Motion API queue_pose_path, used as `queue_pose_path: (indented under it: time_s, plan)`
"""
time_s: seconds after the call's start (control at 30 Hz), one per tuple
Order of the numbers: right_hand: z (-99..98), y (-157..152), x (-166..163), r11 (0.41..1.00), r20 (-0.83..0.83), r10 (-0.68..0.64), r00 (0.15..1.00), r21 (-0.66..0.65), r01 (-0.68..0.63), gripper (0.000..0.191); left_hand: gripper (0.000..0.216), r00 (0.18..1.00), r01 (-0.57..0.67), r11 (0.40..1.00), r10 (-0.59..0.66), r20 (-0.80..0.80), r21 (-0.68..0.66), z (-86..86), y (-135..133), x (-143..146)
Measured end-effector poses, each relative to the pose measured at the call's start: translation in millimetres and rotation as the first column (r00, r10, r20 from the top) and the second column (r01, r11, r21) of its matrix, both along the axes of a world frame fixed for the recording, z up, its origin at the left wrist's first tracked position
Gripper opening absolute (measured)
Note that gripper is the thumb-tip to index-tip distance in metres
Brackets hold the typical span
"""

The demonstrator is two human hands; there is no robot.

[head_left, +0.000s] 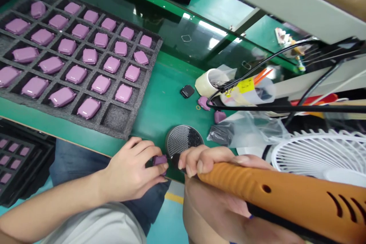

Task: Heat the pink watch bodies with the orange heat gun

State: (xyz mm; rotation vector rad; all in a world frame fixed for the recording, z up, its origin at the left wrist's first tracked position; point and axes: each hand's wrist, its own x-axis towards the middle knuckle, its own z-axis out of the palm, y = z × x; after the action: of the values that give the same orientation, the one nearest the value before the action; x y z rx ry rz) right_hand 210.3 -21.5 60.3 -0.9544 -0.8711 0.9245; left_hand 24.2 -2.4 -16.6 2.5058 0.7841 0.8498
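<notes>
At the bench [168, 84], our left hand [136, 170] pinches a purple case [159, 159]; our right hand [210, 157] grips a tool [274, 190] (orange-bodied).

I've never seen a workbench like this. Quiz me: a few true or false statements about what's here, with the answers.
1. The left hand holds a purple piece. True.
2. The right hand grips a tool. True.
3. That tool is mostly green. False: it is mostly orange.
4. Other purple pieces sit in a dark foam tray. True.
5. The foam tray lies on the right side of the picture. False: it lies on the left.
</notes>
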Motion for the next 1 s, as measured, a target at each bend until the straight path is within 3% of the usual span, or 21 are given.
queue_pose_path:
  time_s: [0.1, 0.3, 0.53, 0.87, 1.0]
  plan:
    - [-2.0, 0.2, -0.9, 1.0, 0.016, 0.0, 1.0, -0.015, 0.001, 0.044, 0.02, 1.0, -0.001, 1.0, 0.0, -0.005, -0.013, 0.4, 0.0, 0.2]
    - [-9.2, 2.3, -3.8, 0.999, 0.036, -0.005, 0.999, 0.038, 0.004, 0.061, 0.02, 1.0, -0.003, 1.0, 0.003, -0.004, -0.011, 0.8, 0.5, 0.7]
    - [-10.9, 1.1, -9.4, 0.999, 0.06, -0.028, 0.998, 0.028, 0.027, 0.047, 0.021, 1.0, -0.012, 1.0, 0.012, 0.009, -0.005, -1.9, -1.1, 1.6]
    - [-27.6, 7.1, -18.9, 0.991, 0.029, -0.035, 0.999, 0.134, 0.03, 0.059, 0.02, 1.0, -0.023, 1.0, 0.023, 0.016, 0.008, -4.6, -1.9, 1.4]
    - [-24.7, 9.3, -9.4, 0.99, 0.047, 0.043, 0.998, 0.129, -0.048, 0.057, 0.021, 0.999, -0.03, 0.999, 0.029, 0.018, 0.021, -6.7, -2.3, 2.4]
